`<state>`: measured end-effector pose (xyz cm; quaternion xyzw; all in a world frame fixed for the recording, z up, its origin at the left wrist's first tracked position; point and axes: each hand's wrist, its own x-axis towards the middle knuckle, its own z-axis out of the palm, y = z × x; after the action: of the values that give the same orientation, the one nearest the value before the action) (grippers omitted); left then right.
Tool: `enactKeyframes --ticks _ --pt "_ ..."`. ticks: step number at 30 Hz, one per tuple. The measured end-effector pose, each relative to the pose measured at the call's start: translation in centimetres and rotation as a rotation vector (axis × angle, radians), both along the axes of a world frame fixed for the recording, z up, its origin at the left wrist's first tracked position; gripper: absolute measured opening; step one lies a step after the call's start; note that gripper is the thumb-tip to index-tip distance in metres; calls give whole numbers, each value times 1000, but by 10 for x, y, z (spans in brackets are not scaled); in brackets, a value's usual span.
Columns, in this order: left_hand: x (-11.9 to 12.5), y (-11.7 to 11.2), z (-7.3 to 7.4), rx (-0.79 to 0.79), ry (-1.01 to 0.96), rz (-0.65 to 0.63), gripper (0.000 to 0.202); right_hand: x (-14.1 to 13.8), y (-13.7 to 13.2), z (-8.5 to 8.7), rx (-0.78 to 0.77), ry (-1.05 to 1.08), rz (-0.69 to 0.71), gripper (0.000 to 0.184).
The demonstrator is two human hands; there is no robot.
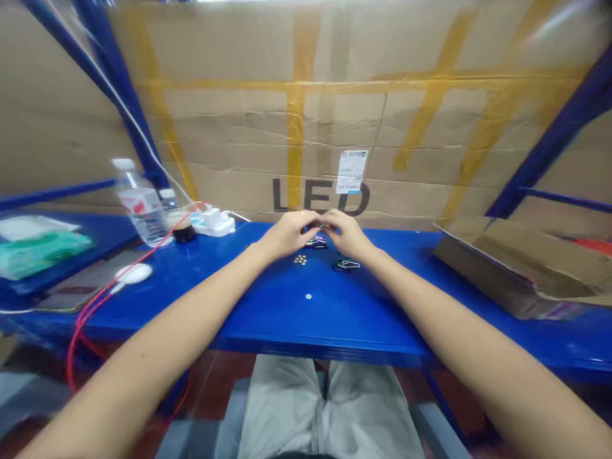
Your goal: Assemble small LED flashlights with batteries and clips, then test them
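Both hands meet fingertip to fingertip over the far middle of the blue table [306, 325]. The fingers of my left hand [289, 233] and my right hand [347, 231] are pinched together around something small, too hidden to name. Just beneath them lies a small pile of shiny, multicoloured metal pieces [317, 241]. A cluster of small gold-coloured round parts [300, 259] sits nearer to me, below my left hand. By my right wrist rests a small looped item that looks like a carabiner [347, 264]. One small white disc [308, 296] is closer to the front edge.
An open cardboard box [497, 274] stands at the right. To the left are a water bottle [141, 207], a dark-based jar [184, 233], a white power strip [213, 221], a phone [79, 287] with a red cable [102, 293], and a green packet [43, 254]. A large carton [229, 140] walls the back.
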<state>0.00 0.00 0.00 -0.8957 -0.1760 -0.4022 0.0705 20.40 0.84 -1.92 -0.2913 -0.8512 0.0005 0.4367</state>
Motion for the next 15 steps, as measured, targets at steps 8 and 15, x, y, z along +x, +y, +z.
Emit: enactKeyframes --ticks 8,15 --pt "-1 1 -3 38 45 24 14 -2 -6 3 -43 -7 -15 17" --pt "-1 1 -5 101 70 65 21 -2 -5 2 -70 18 -46 19"
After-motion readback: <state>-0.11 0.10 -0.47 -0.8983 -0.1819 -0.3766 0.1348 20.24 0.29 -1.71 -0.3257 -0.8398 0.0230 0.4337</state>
